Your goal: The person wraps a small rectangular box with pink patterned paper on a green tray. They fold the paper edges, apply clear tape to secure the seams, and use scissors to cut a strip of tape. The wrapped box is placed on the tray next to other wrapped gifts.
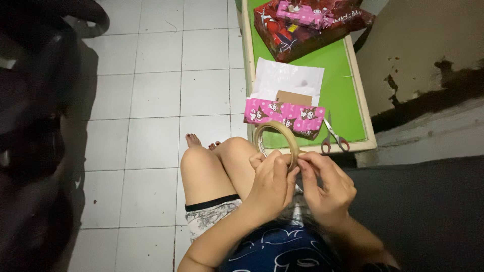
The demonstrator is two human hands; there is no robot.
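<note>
My left hand (271,182) grips the tape roll (276,137) above my knee; my right hand (322,187) fingertips pinch at its rim beside the tabletop's (343,75) near edge.

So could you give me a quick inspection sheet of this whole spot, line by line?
Surface: low green-topped table with pale wooden rim, standing on white floor tiles.
Job's things: brown ring-shaped roll of tape; half-wrapped box in pink patterned paper, white underside folded open.
Clutter: red-handled scissors beside the box; red patterned wrapped parcels at the table's far end.
Grippers: left hand and right hand both pinch the tape roll at its lower edge.
Cables: nothing seen.
Surroundings: stained beige wall to the right; dark blurred shape at left.
</note>
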